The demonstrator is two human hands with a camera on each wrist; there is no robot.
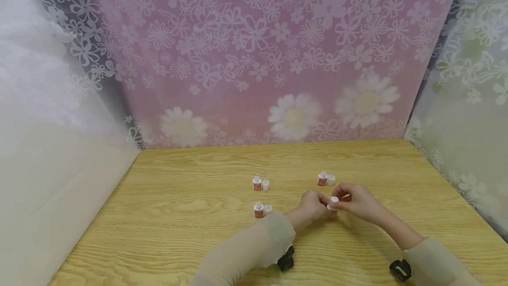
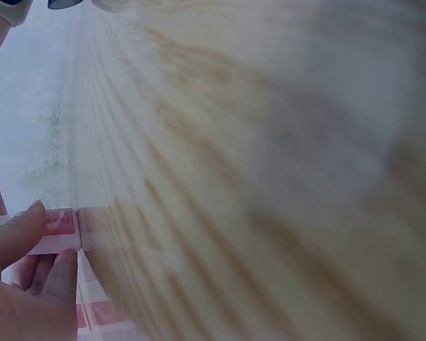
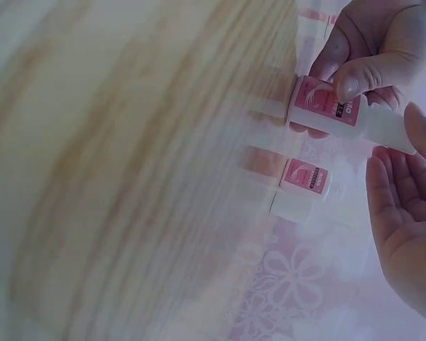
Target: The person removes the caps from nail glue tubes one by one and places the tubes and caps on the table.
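In the head view my left hand [image 1: 312, 206] grips a small white bottle [image 3: 323, 99] with a pink-red label, low over the wooden table. At the bottle's top, my right hand [image 1: 359, 202] pinches the white cap [image 3: 390, 129] between thumb and fingers. The right wrist view shows the cap in line with the bottle's neck. Just beyond the hands, a similar bottle [image 1: 322, 179] stands uncapped, its white cap [image 1: 331, 180] right beside it. My left thumb lies across the label of the held bottle in the left wrist view.
Left of the hands, two more uncapped bottles stand one behind the other, the far bottle [image 1: 257, 183] and the near bottle [image 1: 259, 210]. Each has a white cap next to it, the far cap [image 1: 266, 185] and near cap [image 1: 268, 209]. Flowered curtains [image 1: 254, 56] enclose the table [image 1: 178, 242].
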